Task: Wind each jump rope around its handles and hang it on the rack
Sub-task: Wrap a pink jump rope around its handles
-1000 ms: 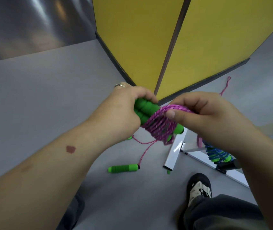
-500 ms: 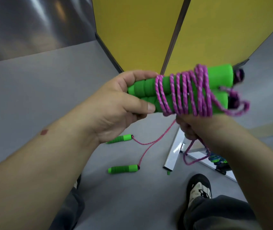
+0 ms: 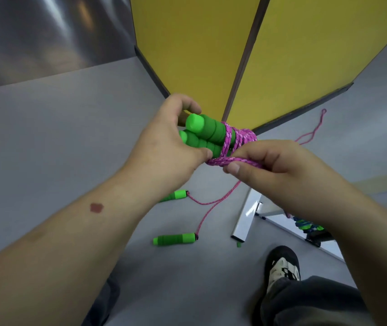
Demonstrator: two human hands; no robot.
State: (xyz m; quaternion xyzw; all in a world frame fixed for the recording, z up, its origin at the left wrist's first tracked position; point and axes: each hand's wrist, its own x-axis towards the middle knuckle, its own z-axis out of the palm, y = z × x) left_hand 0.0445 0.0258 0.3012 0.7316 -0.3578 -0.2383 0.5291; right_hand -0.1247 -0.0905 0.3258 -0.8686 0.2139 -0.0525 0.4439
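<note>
The left hand (image 3: 164,147) grasps the paired green foam handles (image 3: 205,135), thumb and fingers curled round them, above the grey floor (image 3: 46,137). Purple rope (image 3: 239,142) coils round the handles; just right, the right hand (image 3: 279,170) pinches a doubled strand. Below lies a second jump rope (image 3: 176,238), near the white rack (image 3: 246,215), right, holding a wound blue rope (image 3: 305,225)

Bare grey floor (image 3: 70,149) left, loose rope (image 3: 202,208) w/ handles below, rack (image 3: 246,217) right, maybe crowded
</note>
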